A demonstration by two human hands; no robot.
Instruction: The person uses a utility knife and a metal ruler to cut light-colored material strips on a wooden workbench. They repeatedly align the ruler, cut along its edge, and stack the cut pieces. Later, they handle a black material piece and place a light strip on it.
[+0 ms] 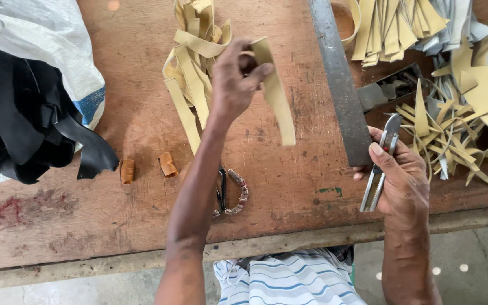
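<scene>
- Head view looks straight down on a worn wooden counter (142,226) with a reddish stain near its left front edge and a small green paint mark near the middle front.
- At the far left, a white woven sack with a blue band (40,39) lies open, and black sheet offcuts (24,118) spill out of it onto the wood; no legible label shows.
- Across the right side, a heap of tan and grey offcut strips (453,107) spreads behind a long steel straightedge (340,85) that runs up the counter.
- Behind the left hand, a loose pile of tan strips (190,73) waits.
- The left hand (232,85) pinches one tan strip (275,85) between thumb and fingers and lifts it clear of the wood, its lower end hanging free.
- The right hand (405,181) is closed around a utility knife (380,166), blade end towards the straightedge.
- Judging by this, a strip is picked and due for trimming; the next move calls for laying it flat by the straightedge.
- Two small curled brown scraps (148,166) and a beaded bracelet (232,195) lie near the front.
</scene>
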